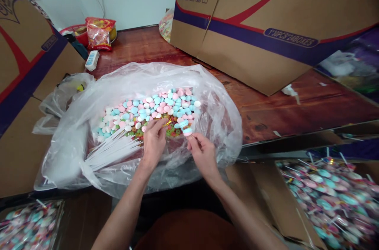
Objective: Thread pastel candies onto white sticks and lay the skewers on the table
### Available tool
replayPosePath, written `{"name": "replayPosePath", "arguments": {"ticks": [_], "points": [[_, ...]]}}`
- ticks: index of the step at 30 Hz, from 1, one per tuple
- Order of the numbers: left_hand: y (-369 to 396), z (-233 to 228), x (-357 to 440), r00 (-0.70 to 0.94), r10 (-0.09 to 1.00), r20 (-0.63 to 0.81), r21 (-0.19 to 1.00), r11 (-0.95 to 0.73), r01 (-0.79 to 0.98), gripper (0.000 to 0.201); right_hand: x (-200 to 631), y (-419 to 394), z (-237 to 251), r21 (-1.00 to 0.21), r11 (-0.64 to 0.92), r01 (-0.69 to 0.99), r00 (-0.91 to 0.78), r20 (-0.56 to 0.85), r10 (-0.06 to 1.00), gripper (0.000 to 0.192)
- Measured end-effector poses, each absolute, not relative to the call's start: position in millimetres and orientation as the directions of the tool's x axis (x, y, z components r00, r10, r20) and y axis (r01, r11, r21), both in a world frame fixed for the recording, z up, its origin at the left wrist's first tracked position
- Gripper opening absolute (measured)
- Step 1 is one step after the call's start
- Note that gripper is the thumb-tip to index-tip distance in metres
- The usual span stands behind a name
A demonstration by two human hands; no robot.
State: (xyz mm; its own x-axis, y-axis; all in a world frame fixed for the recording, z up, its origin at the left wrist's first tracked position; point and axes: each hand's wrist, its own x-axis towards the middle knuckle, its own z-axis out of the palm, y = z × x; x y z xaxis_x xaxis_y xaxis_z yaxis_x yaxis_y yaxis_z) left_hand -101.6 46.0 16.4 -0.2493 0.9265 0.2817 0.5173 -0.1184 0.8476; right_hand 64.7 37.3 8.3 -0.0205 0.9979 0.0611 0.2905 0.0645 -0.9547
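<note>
Finished lollipops: wrapped ones fill the trays (331,198) low at either side.
Right hand (204,154): fingers pinched shut on a candy stack (185,127), blue and pink pieces, just above the bag's front edge.
Left hand (154,139): fingers closed among loose candies (156,106); what it grips I cannot tell.
Sticks (112,148): white bundle lying left inside the plastic bag (219,96).
Doing it well: I judge steady pinch, pieces aligned.
Beyond: desk (266,112), cartons (266,25).
</note>
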Motion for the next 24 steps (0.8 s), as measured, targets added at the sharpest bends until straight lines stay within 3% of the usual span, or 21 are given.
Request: {"name": "replayPosePath", "arguments": {"ticks": [3, 5, 13, 20, 24], "points": [[52.7, 12.7, -101.7, -0.109, 0.945, 0.310, 0.711, -0.154, 0.687, 0.023, 71.2, 35.5, 4.2, -0.955, 0.056, 0.291, -0.022, 0.052, 0.998, 0.030], [54.6, 10.2, -102.1, -0.101, 0.948, 0.303, 0.665, -0.135, 0.735, 0.021, 69.3, 33.2, 2.5, -0.953, 0.074, 0.295, -0.040, 0.065, 0.997, 0.029], [56.3, 14.3, -115.4, -0.274, 0.927, 0.254, 0.762, -0.017, 0.648, 0.018, 60.8, 28.5, 2.7, -0.951, 0.101, 0.291, -0.101, 0.075, 0.992, 0.027], [70.4, 12.6, -118.2, -0.066, 0.969, 0.237, 0.577, -0.086, 0.812, 0.029, 61.2, 28.0, 1.5, -0.944, 0.111, 0.309, -0.106, 0.082, 0.991, 0.025], [71.8, 8.5, -113.9, -0.094, 0.961, 0.261, 0.548, -0.067, 0.834, 0.027, 61.1, 28.3, 4.0, -0.948, 0.097, 0.303, -0.109, 0.067, 0.992, 0.026]]}}
